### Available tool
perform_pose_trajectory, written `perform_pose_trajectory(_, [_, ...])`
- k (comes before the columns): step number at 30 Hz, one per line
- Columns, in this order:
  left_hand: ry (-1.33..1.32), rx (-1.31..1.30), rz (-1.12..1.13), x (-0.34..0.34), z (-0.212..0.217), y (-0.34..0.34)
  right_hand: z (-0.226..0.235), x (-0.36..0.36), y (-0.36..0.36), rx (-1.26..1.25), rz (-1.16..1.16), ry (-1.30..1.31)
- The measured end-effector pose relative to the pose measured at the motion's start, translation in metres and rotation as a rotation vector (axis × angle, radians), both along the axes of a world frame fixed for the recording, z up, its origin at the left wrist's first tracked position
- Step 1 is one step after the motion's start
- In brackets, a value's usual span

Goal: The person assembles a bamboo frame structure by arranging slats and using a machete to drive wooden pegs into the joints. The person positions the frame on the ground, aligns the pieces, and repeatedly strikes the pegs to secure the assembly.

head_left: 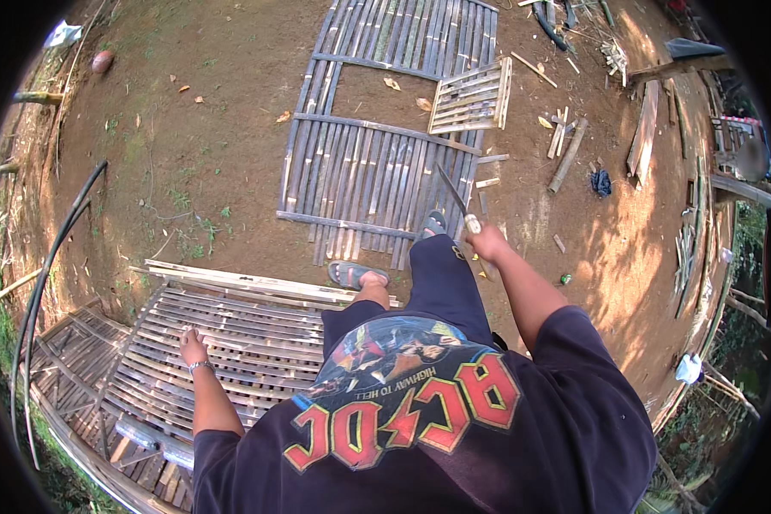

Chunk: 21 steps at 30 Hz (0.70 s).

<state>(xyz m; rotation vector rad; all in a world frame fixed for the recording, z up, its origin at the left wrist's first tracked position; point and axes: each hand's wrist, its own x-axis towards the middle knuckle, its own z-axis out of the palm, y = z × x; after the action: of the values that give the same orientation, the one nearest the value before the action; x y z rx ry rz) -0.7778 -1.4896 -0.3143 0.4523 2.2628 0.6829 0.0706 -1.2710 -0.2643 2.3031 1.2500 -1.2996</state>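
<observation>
My right hand (488, 243) is wrapped round the pale handle of a machete (455, 194). Its long dark blade points forward and slightly left, over the near right corner of a bamboo slat panel (360, 167) lying on the ground. My left hand (194, 346) hangs out to the left over a bamboo slat bench (223, 317), with loosely bent fingers and nothing visible in them. Whether it touches the slats I cannot tell. A small bamboo slat frame (471, 98) lies tilted on the right edge of the panel, beside its rectangular gap.
My sandalled feet stand at the panel's near edge. Cut bamboo pieces (568, 156) and a board (644, 133) lie to the right, near a dark crumpled bag (600, 182). A bent black hose (47, 270) rises at the left. Long bamboo strips (257, 281) edge the bench.
</observation>
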Motion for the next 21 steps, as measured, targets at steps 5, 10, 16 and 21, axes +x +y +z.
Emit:
perform_pose_trajectory(5, [0.481,-0.298,-0.867,-0.049,0.0,0.072,0.006,-0.041,-0.036,-0.04,0.071,0.053])
perform_pose_trajectory(10, [-0.074,-0.332,-0.783,0.177,0.074,0.237,0.018,-0.016,-0.04,-0.121,-0.005,-0.053])
perform_pose_trajectory(16, [-0.021,-0.307,-0.725,0.16,0.139,0.289,-0.03,-0.011,0.068,-0.122,-0.009,0.031])
perform_pose_trajectory(21, [0.068,-0.633,-0.809,0.115,0.107,0.355,-0.074,-0.029,0.188,-0.109,-0.065,0.09])
